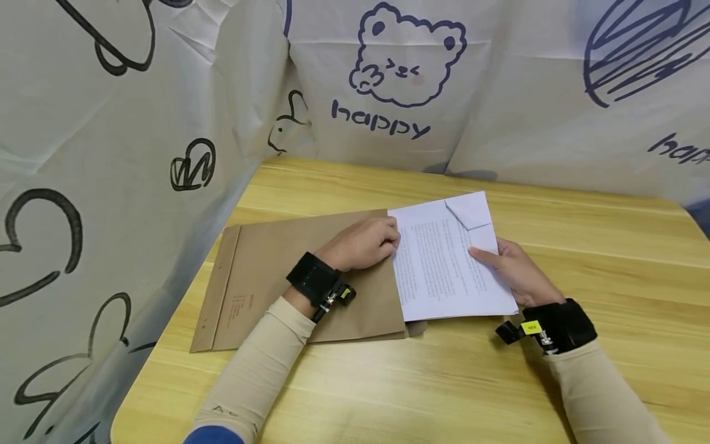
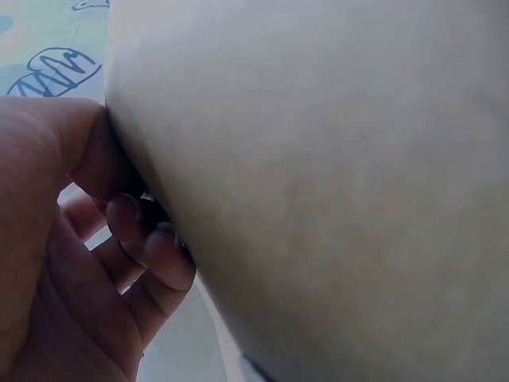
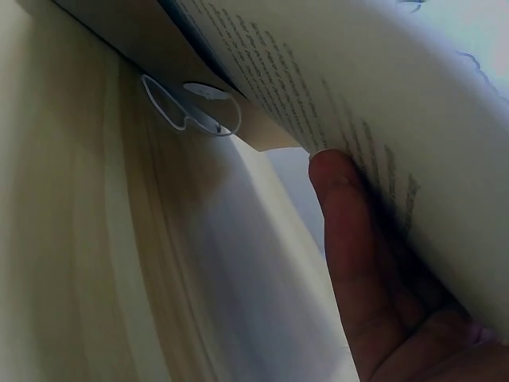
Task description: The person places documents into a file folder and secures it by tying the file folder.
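A brown kraft paper document envelope (image 1: 266, 253) lies across the table with its mouth to the right. Out of that mouth extends a stack of white printed papers (image 1: 444, 271), its left end hidden in the envelope; a corner fold or flap (image 1: 471, 208) shows at its top right. My left hand (image 1: 363, 243) pinches the envelope's mouth edge, its curled fingertips at that edge in the left wrist view. At the papers' right end, my right hand (image 1: 521, 271) grips the stack, thumb on the printed face and fingers beneath.
A white string (image 3: 163, 103) with a round button (image 3: 205, 91) hangs at the envelope's flap, under the papers. The wooden table (image 1: 444, 382) meets white cloth (image 1: 521, 123) with drawings at the back and left. Each wrist wears a black strapped camera (image 1: 316, 280).
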Motion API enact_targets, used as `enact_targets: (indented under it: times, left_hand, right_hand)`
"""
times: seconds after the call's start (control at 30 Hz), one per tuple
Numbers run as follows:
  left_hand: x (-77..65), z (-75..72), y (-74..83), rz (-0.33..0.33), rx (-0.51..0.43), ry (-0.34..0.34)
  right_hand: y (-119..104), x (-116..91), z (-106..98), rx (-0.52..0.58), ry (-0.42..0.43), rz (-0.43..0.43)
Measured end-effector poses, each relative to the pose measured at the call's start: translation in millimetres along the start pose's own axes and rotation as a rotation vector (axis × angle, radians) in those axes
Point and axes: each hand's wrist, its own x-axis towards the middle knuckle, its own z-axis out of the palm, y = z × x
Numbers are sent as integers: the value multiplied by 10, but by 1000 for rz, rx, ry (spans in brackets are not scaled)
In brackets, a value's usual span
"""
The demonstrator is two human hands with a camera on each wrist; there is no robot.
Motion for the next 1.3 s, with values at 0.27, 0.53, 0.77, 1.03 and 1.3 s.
enact_targets:
  times: [0.27,0.53,0.77,1.03,1.3]
  left_hand:
    - [2,9,28,0,1,-8]
    - [13,20,30,0,3,-2]
    - [27,22,30,-1,0,-2]
    - [13,7,42,-11,1,-5]
    - [4,12,21,-6,8,-1]
  right_hand:
    - [33,34,94,-11,3,-1]
    - [50,28,170,-49,6,10]
    - [60,14,270,-39,-18,8]
    - [77,44,332,-37,-14,20]
    - [82,74,386,-53,-23,8]
